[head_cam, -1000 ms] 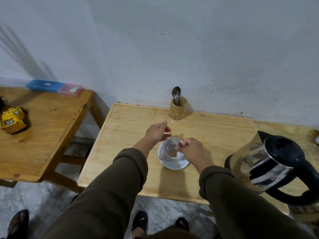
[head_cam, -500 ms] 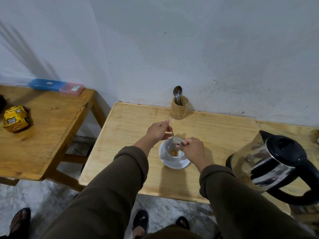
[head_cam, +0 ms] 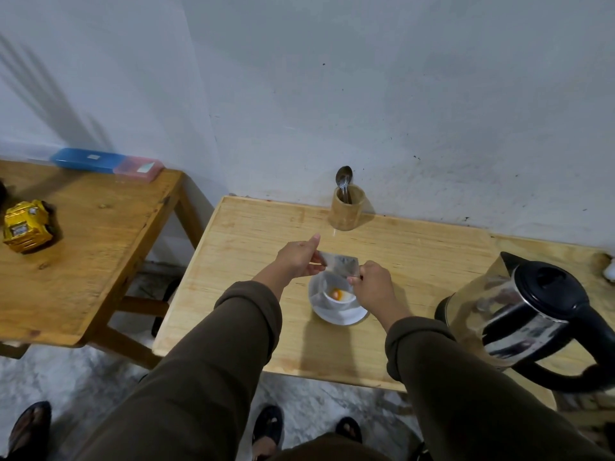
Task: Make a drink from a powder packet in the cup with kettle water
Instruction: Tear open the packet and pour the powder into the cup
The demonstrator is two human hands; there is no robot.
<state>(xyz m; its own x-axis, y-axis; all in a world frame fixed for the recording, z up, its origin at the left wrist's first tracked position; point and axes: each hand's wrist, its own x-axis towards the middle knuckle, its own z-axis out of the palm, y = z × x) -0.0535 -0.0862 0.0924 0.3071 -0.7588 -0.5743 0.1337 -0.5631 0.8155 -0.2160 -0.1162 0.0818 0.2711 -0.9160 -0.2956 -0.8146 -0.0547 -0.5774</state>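
Note:
A silver powder packet (head_cam: 339, 263) is stretched flat just above the white cup (head_cam: 336, 299), which sits on a white saucer (head_cam: 339, 316) near the table's middle. My left hand (head_cam: 298, 257) pinches the packet's left end and my right hand (head_cam: 372, 284) pinches its right end. A small heap of orange powder lies at the cup's bottom. The steel kettle (head_cam: 522, 314) with a black lid and handle stands at the right, apart from both hands.
A wooden holder (head_cam: 346, 211) with a spoon (head_cam: 343, 178) stands against the wall behind the cup. A second wooden table (head_cam: 100, 234) on the left carries a yellow toy truck (head_cam: 28, 226) and a blue and pink box (head_cam: 106, 161). My feet show on the floor below.
The packet, held narrow and upright over the cup before, is now turned flat and spread between both hands. Orange powder shows more clearly in the cup.

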